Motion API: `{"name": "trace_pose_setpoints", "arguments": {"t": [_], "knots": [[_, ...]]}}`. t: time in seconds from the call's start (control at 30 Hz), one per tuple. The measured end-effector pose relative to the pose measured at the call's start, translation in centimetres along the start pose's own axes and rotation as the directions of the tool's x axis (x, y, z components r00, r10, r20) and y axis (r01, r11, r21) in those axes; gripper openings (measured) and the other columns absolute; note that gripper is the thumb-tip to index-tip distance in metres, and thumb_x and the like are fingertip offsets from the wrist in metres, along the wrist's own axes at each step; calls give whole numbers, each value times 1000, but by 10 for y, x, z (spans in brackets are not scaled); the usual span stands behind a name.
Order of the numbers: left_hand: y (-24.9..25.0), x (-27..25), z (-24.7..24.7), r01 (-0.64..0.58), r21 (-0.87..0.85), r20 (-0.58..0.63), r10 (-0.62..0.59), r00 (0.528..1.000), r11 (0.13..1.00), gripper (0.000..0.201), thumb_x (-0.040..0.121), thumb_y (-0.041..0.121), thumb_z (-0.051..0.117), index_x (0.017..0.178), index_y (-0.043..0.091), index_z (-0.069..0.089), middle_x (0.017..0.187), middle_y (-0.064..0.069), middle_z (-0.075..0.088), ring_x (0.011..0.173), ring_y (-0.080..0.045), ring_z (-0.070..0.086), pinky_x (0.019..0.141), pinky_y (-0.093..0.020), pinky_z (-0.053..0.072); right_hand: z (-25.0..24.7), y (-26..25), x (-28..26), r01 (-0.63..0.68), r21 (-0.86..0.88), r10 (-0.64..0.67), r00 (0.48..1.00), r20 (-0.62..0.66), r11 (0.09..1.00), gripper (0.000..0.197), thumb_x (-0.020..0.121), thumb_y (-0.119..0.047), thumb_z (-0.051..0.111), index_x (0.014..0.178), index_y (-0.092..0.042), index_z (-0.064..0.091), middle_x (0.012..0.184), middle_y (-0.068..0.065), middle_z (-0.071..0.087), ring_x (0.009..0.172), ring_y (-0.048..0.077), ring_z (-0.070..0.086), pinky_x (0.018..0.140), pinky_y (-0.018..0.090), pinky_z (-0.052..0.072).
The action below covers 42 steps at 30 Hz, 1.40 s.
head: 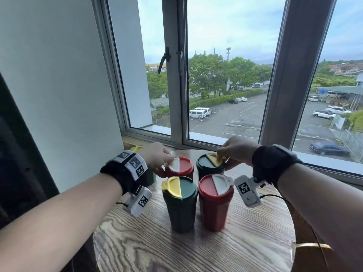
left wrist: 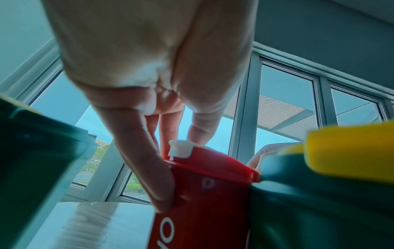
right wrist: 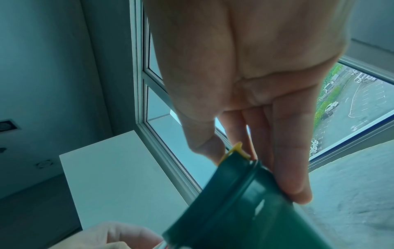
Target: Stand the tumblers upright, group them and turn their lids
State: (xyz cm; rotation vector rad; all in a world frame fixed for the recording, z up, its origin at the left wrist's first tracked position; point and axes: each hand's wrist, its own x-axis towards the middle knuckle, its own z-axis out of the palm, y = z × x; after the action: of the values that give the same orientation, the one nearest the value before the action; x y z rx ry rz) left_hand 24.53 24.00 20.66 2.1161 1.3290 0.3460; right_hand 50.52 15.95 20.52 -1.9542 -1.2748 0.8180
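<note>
Four tumblers stand upright in a tight square on the round wooden table (head: 196, 252). My left hand (head: 167, 166) grips the lid of the back red tumbler (head: 182, 166) at its white flap (left wrist: 180, 149), with the thumb down the side of the cup (left wrist: 204, 193). My right hand (head: 222, 160) holds the rim of the back green tumbler's lid (head: 208, 163) by its yellow flap (right wrist: 236, 148), fingers curled round the lid (right wrist: 245, 193). In front stand a green tumbler (head: 180, 203) with a yellow flap and a red tumbler (head: 215, 203) with a white flap.
A fifth tumbler, green with a yellow lid (head: 137, 149), stands behind my left wrist near the wall. The window sill (head: 196, 137) runs close behind the table. The table's near half shows bare wood.
</note>
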Motion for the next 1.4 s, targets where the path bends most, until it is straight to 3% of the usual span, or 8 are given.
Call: {"name": "trace_pose_setpoints", "arguments": {"t": [0.1,0.3,0.4,0.63,0.83,1.07,1.23,1.4], "knots": [[-1,2,4,-1,-26,-12,1,1000,1000,20,87,9,63,90,-5,77,77,-8,70,60,-16,64,58,-28,59,-1,1,-3,1,0,-1,1000,22,1000,17,87,-1,70,97,14,73,70,18,76,61,29,77,61,35,66],[1,2,5,-19,26,2,19,1000,999,21,85,16,63,84,1,78,79,-13,67,67,-23,62,75,-47,63,-3,5,-6,8,-6,-7,997,74,1000,13,90,-1,70,94,10,75,71,16,77,64,26,78,65,32,66],[2,1,7,-26,9,-4,26,1000,1000,19,88,14,64,78,4,76,80,-15,68,61,-20,67,59,-35,63,-4,8,-6,36,-4,-35,997,72,999,14,89,0,69,95,11,75,72,18,77,63,25,77,60,29,64],[-5,5,6,-26,26,-20,26,999,999,17,88,15,66,85,4,78,85,-21,73,68,-23,67,66,-41,66,-1,12,0,39,14,-40,996,84,999,15,91,-3,70,98,10,75,77,20,77,65,24,77,74,36,66],[-7,3,6,-26,-10,-40,26,999,1000,18,93,11,64,101,4,78,92,-15,76,62,-17,71,50,-23,57,-3,10,-4,23,37,-28,990,140,999,22,94,-6,71,107,11,73,101,29,77,72,26,77,75,33,66],[-10,1,8,-51,35,-65,53,996,998,20,96,14,62,106,6,77,95,-8,77,53,-3,66,40,-8,46,4,13,-2,-27,5,25,984,177,1000,29,101,-18,63,109,8,72,96,23,79,72,26,76,78,38,65],[-8,-4,5,-65,86,-65,70,995,994,30,95,37,67,104,10,77,94,-8,78,79,-19,77,66,-31,64,6,10,-7,-17,-62,28,984,178,998,36,100,-29,65,110,5,74,96,21,79,70,25,76,67,33,64],[-15,-10,-22,-116,182,-249,160,955,976,27,95,40,65,103,17,77,92,1,73,88,-20,69,84,-41,60,-6,4,-21,75,-190,-45,986,158,979,42,97,-40,67,108,-1,75,103,18,76,89,31,76,71,34,64]]}}
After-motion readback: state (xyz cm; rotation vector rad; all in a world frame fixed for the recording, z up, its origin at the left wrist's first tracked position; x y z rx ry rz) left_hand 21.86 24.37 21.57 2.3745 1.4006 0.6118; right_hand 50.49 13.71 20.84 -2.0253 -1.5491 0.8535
